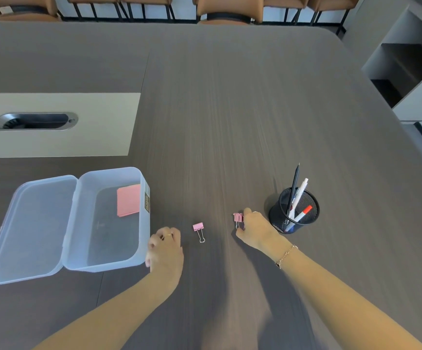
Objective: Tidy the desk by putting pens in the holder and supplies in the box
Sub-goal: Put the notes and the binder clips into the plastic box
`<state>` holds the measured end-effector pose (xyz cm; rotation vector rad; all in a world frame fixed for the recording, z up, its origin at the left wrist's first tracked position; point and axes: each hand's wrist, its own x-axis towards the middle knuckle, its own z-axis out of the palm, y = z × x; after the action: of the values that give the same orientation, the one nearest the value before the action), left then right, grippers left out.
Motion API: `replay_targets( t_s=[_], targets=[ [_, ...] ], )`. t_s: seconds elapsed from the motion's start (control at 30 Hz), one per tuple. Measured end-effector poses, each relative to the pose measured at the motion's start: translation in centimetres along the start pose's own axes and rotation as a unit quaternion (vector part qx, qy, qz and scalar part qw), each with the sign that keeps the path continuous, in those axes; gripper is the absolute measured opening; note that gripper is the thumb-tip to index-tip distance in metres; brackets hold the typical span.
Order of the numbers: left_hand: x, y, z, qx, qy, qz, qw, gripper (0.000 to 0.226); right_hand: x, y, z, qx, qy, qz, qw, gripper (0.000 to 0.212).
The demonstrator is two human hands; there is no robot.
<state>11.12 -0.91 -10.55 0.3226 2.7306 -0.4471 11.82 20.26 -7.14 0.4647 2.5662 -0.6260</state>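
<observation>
A clear plastic box (pixel 144 243) stands open at the left with its lid (pixel 28 231) folded flat beside it; a pink pad of sticky notes (pixel 128 200) lies inside. A black mesh pen holder (pixel 293 210) on the right holds several pens (pixel 298 195). One pink binder clip (pixel 199 229) lies loose on the desk between my hands. My right hand (pixel 255 229), just left of the holder, pinches a second pink binder clip (pixel 238 219). Curled against the box's right wall, my left hand (pixel 165 247) shows nothing in its fingers.
The dark wood desk (pixel 230 122) has a beige panel with a cable grommet (pixel 34 121) at the left. Brown chairs (pixel 227 8) line the far edge. White shelving (pixel 407 72) stands beyond the desk's right edge.
</observation>
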Motion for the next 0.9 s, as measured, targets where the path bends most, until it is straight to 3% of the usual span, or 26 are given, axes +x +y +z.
replay_targets(
  t_s=[0.1, 0.2, 0.3, 0.37, 0.5, 0.63, 0.8, 0.9],
  targets=[
    [-0.1, 0.2, 1.3, 0.043, -0.011, -0.006, 0.999, 0.078, 0.3, 0.0, 0.0, 0.006, 0.000, 0.005, 1.000, 0.025],
    [0.2, 0.1, 0.5, 0.030, 0.012, -0.007, 0.999, 0.076, 0.6, -0.1, 0.1, 0.006, -0.003, 0.003, 1.000, 0.027],
    [1.2, 0.2, -0.4, -0.017, 0.026, 0.055, 0.998, 0.072, 0.6, 0.0, 0.3, 0.006, -0.006, 0.000, 1.000, 0.027],
    [1.9, 0.2, -1.3, -0.070, 0.038, 0.079, 0.994, 0.065, 0.5, 0.0, 0.4, 0.005, -0.002, -0.001, 1.000, 0.027],
    [2.9, 0.7, -2.9, -0.237, 0.064, 0.039, 0.969, 0.034, 0.5, -0.1, 0.1, -0.002, 0.002, -0.007, 1.000, 0.026],
    [3.6, 1.9, -3.4, -0.175, 0.048, 0.038, 0.983, 0.060, 0.5, 0.0, 0.0, -0.005, -0.003, -0.004, 1.000, 0.028],
    [3.1, 3.6, -2.4, -0.151, 0.047, 0.049, 0.986, 0.039, 0.4, 0.2, 0.1, -0.009, -0.008, -0.002, 1.000, 0.027],
    [3.0, 3.5, -2.2, -0.177, 0.034, 0.037, 0.983, 0.031, 0.5, 0.3, 0.1, 0.003, -0.012, -0.008, 1.000, 0.017]
  ],
)
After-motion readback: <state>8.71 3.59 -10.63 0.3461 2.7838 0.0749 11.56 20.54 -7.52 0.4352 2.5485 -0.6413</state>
